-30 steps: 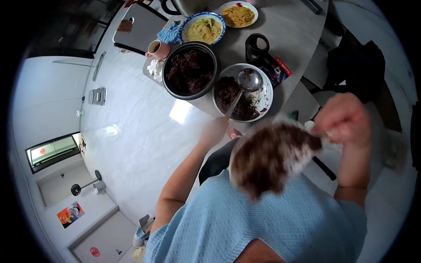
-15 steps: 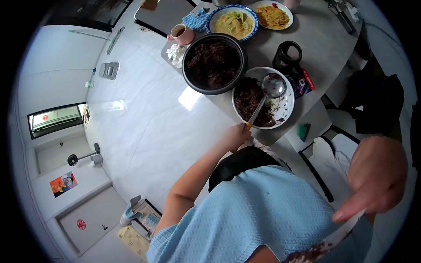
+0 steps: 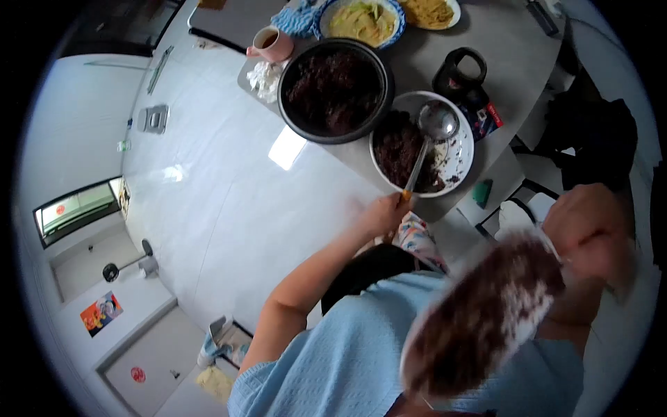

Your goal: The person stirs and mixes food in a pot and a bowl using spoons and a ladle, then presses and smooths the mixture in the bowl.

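Note:
My left hand grips the orange end of a metal ladle. The ladle's round head rests in a white bowl beside a heap of dark reddish-brown, grainy food. On the other side, my right hand has its fingers at the rim of a second white container. This one is tilted near my chest, blurred, and its inside is coated with the same dark food. A black pot touching or very near the bowl holds more of that food.
On the grey table stand a pink cup, crumpled tissue, a patterned plate of food, a noodle-like dish, a black holder and a small box. A chair is near my right hand.
My right hand has tipped the container upward, so its food-coated inside now faces the camera. My left hand keeps hold of the ladle. The view has shifted slightly.

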Motion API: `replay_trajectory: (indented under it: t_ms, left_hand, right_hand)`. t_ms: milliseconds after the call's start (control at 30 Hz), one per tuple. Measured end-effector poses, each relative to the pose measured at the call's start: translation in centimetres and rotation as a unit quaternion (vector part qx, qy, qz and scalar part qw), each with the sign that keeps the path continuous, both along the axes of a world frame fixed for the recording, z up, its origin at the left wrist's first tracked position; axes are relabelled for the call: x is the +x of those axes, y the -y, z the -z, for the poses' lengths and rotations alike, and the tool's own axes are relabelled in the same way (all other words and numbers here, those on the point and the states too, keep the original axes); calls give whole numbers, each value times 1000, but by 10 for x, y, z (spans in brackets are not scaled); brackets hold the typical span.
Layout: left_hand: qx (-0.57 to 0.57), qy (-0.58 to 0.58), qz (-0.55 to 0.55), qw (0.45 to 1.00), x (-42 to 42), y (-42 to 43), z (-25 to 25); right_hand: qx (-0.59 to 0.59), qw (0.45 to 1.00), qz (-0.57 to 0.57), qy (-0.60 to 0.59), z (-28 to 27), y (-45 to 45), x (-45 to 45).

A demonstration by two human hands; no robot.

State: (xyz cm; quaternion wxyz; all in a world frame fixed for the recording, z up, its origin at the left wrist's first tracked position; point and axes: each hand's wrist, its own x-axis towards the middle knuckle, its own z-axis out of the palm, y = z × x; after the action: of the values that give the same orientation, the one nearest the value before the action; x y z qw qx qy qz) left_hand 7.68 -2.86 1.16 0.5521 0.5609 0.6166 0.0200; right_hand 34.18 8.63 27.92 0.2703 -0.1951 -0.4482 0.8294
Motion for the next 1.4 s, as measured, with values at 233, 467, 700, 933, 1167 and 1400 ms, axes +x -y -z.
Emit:
replay_trajectory:
  t_ms: [233,467,700,933,1167,1400]
  left_hand:
    - [166,155,49,973,-56,14,-92]
    - [-36,764,157,624,-141,43,-276]
    - [0,828,107,550,-138,52,-293]
    - [151,812,118,551,-116,12,-307]
    - [242,733,148,618,-101,-15,-302]
    - [106,467,-75,875,-138,-59,-266]
  right_hand:
    - [-157,978,137,32,18,49,-68]
    - [-163,964,210,11,37,89,-122]
    - [-165,951,255,53,37,89,-152]
    - [-178,945,255,99,55,50,-152]
    - [-172,949,232,123,83,15,-145]
    - [-107,926,273,237,101,-7,-151]
